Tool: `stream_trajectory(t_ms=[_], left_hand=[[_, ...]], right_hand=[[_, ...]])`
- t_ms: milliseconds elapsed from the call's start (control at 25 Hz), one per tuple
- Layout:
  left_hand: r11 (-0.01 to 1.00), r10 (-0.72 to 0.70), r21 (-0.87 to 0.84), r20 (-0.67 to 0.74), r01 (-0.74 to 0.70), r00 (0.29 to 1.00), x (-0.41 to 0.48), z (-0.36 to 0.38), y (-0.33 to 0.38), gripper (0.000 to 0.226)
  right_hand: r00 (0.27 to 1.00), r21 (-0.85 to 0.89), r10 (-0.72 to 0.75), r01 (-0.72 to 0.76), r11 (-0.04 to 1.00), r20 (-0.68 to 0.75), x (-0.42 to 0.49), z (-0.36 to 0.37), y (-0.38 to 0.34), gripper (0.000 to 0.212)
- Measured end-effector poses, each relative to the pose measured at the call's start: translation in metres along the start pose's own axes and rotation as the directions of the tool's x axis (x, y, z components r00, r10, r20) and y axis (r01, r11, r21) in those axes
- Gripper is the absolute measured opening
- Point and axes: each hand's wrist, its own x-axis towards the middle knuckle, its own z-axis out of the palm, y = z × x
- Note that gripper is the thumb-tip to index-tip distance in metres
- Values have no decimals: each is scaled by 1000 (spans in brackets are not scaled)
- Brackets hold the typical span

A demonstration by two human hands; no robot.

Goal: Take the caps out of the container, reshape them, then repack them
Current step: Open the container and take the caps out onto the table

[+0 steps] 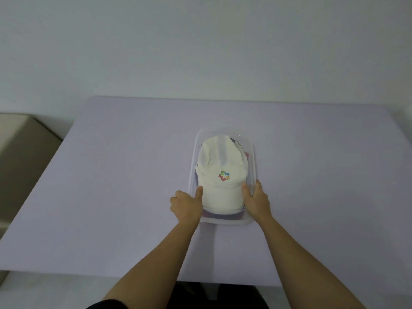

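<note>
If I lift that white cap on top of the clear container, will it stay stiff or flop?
The white cap will probably flop at the back: its crown is creased and dented. The brim looks flat and smooth, so likely stiffer. Cloth, so probably light.

Bare table all round container, cap filling it

The cap lies in the container on the table.
</note>
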Motion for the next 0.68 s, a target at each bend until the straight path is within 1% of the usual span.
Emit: stream_trajectory(t_ms=[80,160,280,360,560,680], left_hand=[[995,-74,-59,30,75,997,-2,3,-1,64],[975,-149,-153,83,160,985,-3,2,-3,67],[940,-186,-251,193,231,963,-2,-8,-3,58],[930,-183,-270,244,248,952,-5,-17,0,54],[947,-178,-208,299,246,938,-6,-23,2,60],[947,-181,-199,322,253,929,-3,-24,3,63]], right_hand=[[1000,-9,0,0,1000,-14,-1,1,0,67],[1000,-5,4,-5,1000,-20,-2,0,-2,66],[999,7,2,-2,1000,-37,-3,1,-2,65],[999,4,-1,1,1000,-37,-3,2,-3,65],[999,-8,3,-3,1000,-38,-5,1,-4,64],[1000,-4,-4,4,1000,-30,-5,0,-5,63]])
